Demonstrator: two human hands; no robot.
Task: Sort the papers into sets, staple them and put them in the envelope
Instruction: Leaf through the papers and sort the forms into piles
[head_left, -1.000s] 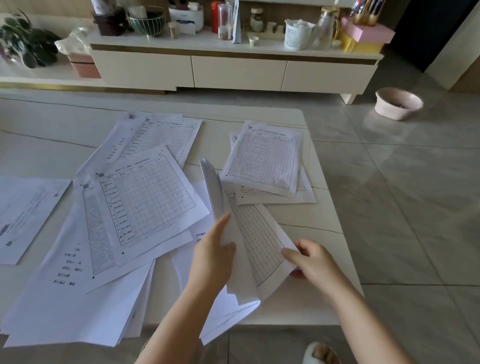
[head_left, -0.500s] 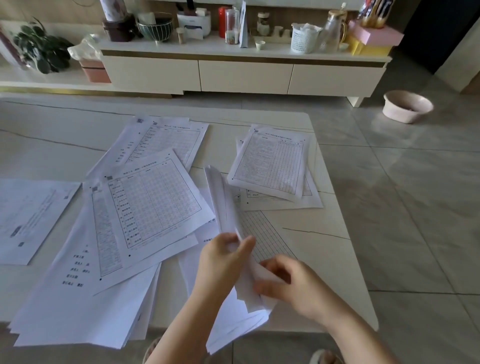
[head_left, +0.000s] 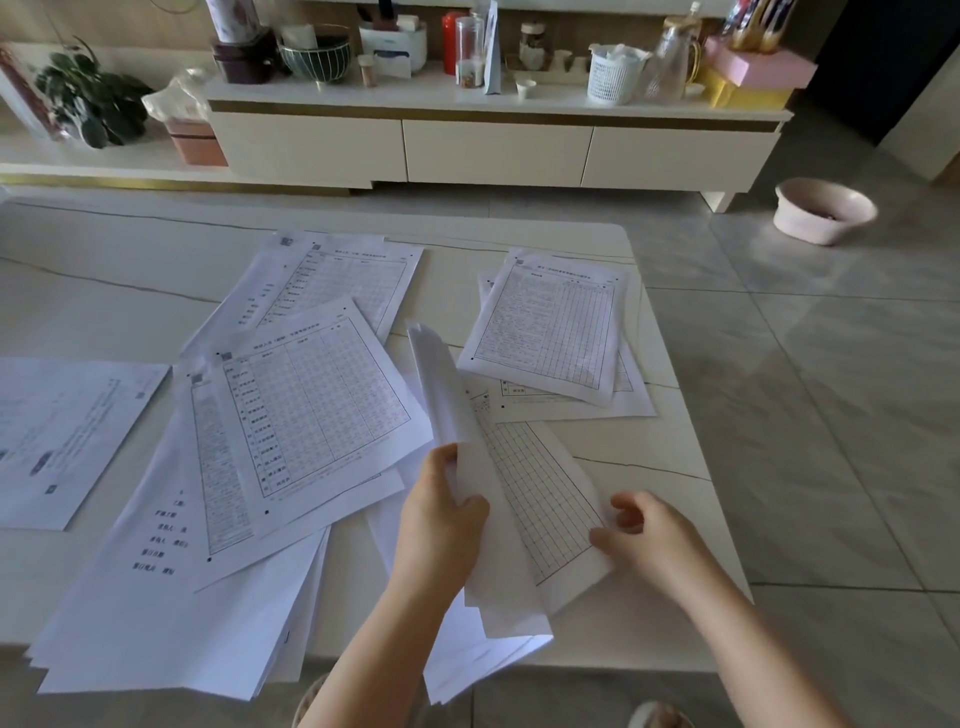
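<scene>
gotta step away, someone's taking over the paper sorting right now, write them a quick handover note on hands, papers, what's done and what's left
Left hand grips the lifted, curled sheets of the near stack.
Right hand pinches the right edge of the grid sheet exposed beneath.
Other papers lie on the table: a small pile far right, overlapping grid sheets in the middle, a large stack near left, one sheet far left.
Done: rough piles only.
Left: finish sorting, staple, fill the envelope. No stapler or envelope is in view.
</scene>
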